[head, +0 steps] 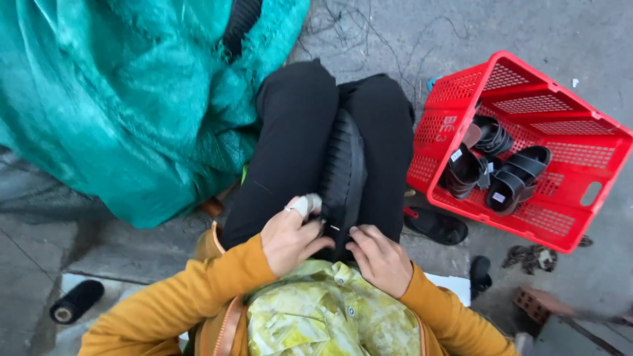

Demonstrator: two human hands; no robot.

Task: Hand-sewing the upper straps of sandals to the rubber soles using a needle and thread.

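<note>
A black ribbed sandal (pixel 343 171) stands on its edge between my knees, sole side up, clamped by my black trouser legs. My left hand (pixel 290 238) presses against the sandal's near end, and its forefinger wears a pale wrap. My right hand (pixel 379 257) pinches the same near end from the other side. Both sleeves are mustard yellow over a yellow-green patterned shirt. Whether a needle or thread lies between the fingers is too small to tell.
A red plastic crate (pixel 580 191) at my right holds several black sandals (pixel 501 171). One more black sandal (pixel 436 225) lies on the concrete beside it. A large teal net sack (pixel 132 99) fills the left. A black thread spool (pixel 76 301) lies at lower left, a brick (pixel 535 304) at lower right.
</note>
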